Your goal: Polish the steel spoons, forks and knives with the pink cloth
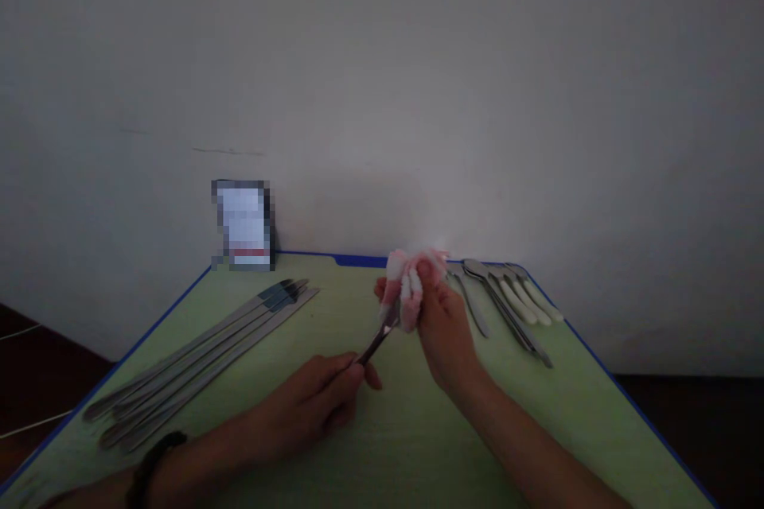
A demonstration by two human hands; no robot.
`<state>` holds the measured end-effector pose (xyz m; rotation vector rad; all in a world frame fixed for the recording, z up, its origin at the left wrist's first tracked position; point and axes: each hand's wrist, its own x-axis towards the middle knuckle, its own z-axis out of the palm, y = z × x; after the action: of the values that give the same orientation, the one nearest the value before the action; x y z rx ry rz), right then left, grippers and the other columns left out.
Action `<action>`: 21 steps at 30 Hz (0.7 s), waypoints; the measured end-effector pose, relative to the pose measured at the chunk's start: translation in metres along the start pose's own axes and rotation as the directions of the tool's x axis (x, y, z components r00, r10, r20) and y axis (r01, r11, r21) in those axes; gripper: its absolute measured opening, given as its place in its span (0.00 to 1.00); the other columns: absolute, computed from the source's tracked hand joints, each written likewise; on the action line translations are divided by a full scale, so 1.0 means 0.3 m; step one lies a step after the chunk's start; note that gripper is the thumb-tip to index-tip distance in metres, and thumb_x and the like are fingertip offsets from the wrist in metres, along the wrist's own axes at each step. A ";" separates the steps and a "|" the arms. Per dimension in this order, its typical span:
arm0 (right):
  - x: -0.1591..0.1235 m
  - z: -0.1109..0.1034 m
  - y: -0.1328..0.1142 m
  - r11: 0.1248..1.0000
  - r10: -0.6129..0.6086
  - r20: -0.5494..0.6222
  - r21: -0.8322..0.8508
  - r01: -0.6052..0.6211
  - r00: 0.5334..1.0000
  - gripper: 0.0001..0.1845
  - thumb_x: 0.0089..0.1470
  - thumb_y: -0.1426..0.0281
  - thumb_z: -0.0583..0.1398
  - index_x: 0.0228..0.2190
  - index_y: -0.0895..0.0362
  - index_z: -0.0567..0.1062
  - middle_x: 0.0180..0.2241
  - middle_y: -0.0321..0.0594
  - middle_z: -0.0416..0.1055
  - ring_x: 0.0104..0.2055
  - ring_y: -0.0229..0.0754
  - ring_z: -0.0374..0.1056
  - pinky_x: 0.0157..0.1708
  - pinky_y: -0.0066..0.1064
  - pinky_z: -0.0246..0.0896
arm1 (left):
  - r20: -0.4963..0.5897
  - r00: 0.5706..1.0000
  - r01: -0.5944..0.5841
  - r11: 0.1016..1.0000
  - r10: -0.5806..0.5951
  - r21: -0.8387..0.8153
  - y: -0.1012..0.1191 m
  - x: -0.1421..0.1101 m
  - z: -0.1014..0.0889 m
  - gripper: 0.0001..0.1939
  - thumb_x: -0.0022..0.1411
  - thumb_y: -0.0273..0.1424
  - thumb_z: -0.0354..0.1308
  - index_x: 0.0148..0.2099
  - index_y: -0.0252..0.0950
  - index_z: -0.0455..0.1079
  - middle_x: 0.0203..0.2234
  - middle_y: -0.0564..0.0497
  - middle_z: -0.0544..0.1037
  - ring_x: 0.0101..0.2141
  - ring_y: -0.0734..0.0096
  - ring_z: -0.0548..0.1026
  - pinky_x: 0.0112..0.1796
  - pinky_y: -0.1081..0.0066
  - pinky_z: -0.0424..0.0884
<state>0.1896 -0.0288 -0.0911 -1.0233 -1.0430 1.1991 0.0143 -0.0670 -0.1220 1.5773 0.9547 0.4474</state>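
Observation:
My left hand is closed on the handle of a piece of metal cutlery, which slants up and to the right. Its far end goes into a pink and white cloth, so I cannot see what kind of cutlery it is. My right hand grips the folded cloth around that end, thumb on top. Just right of this hand lies a single slim metal utensil on the table.
Several metal knives lie side by side on the left of the green table, which has a blue edge. Spoons and pale-handled cutlery lie at the right. A blurred-out phone-like screen stands against the wall.

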 end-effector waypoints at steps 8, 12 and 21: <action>0.009 -0.005 -0.007 0.995 -0.053 -0.110 0.072 0.062 0.993 0.25 0.51 0.49 0.55 0.24 0.58 0.76 0.26 0.41 0.76 0.29 0.41 0.71 0.31 0.32 0.64 | 0.101 0.978 -0.182 0.983 0.183 -0.019 -0.022 0.008 0.000 0.21 0.67 0.43 0.41 0.48 0.34 0.65 0.23 0.52 0.74 0.20 0.77 0.68 0.21 0.78 0.60; -0.082 0.074 0.093 0.997 0.006 -0.006 -0.082 -0.007 1.000 0.23 0.52 0.51 0.55 0.24 0.57 0.75 0.24 0.41 0.75 0.27 0.41 0.69 0.26 0.30 0.60 | -0.032 0.988 -0.152 0.988 0.152 0.017 -0.035 0.030 0.014 0.21 0.66 0.45 0.39 0.35 0.34 0.63 0.16 0.56 0.68 0.15 0.79 0.63 0.19 0.78 0.58; 0.047 -0.036 -0.040 0.984 -0.101 -0.171 0.131 0.124 0.980 0.23 0.54 0.51 0.54 0.25 0.56 0.74 0.27 0.39 0.76 0.32 0.40 0.71 0.39 0.33 0.63 | -0.051 0.981 -0.170 0.954 0.188 0.246 -0.017 0.007 0.020 0.19 0.68 0.40 0.40 0.42 0.34 0.66 0.18 0.57 0.67 0.20 0.77 0.65 0.24 0.78 0.62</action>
<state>0.2036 -0.0163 -0.0807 -0.9233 -0.8635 1.0623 0.0183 -0.0693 -0.1286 1.8889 0.9531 0.5348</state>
